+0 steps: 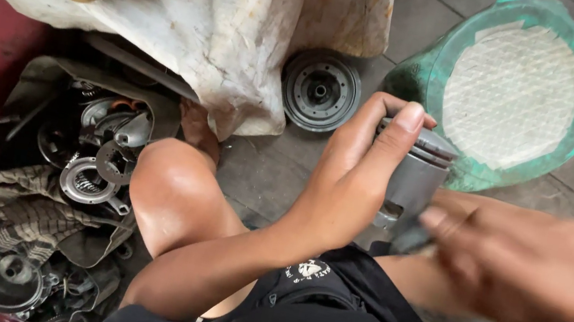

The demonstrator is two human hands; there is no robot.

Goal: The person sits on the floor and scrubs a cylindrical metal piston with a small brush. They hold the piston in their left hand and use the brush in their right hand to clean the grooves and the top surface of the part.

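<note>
Left hand (349,183) raised over bent knee (173,192), fingers clenched around gray piston (416,179); right hand (517,273), blurred, touching its lower edge, grip impossible to tell.

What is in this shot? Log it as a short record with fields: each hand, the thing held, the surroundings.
left hand: left hand wraps round the piston from its left side, thumb up near the crown
right hand: right hand blurred, at the piston's lower right; what it holds cannot be told
held thing: grey metal piston, upright, ring grooves near the top
floor ahead: round dark metal hub; green sack with a white woven face
left side: pile of metal engine parts on cloth
top: stained white sheet
</note>
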